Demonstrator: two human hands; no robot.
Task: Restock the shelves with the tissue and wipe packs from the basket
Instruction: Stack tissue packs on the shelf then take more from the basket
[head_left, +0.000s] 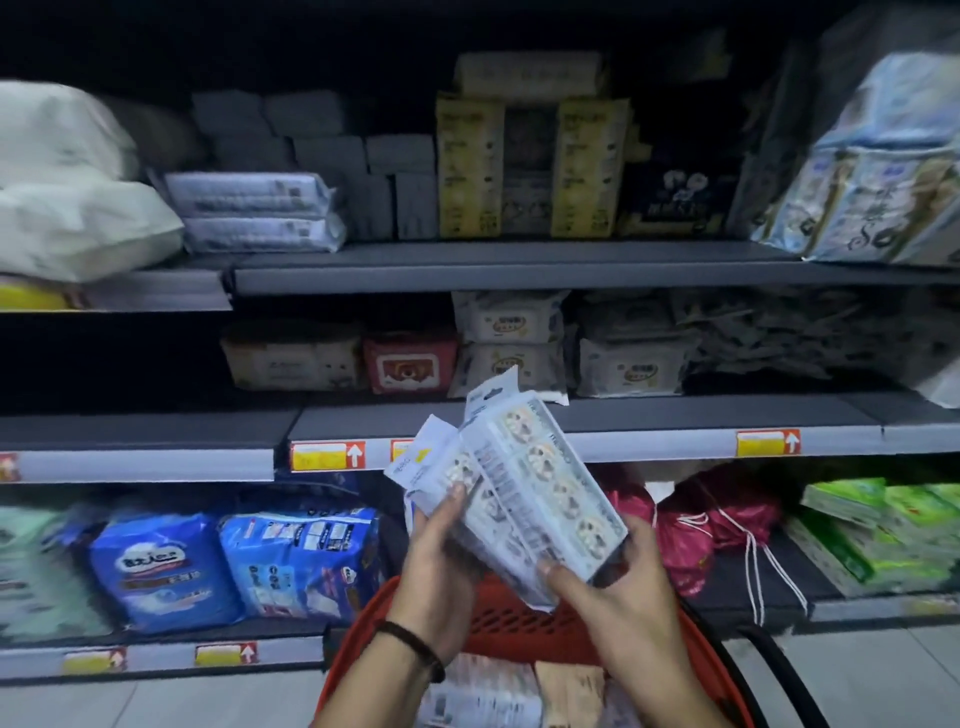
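Both hands hold white tissue packs with round panda-like prints above the red basket (498, 631). My left hand (441, 556) grips the smaller pack (441, 467) from below and the left. The longer pack (545, 478) is tilted, and my right hand (613, 587) grips its lower end. The two packs touch each other in front of the middle shelf's edge (649, 441). More packs (483, 696) lie in the basket below my wrists.
Three shelf levels face me. The middle one holds wipe packs (511, 343) and a red pack (410, 364). Blue packs (301, 561), pink drawstring bags (691, 540) and green packs (883, 530) fill the bottom. Yellow boxes (470, 166) stand on top.
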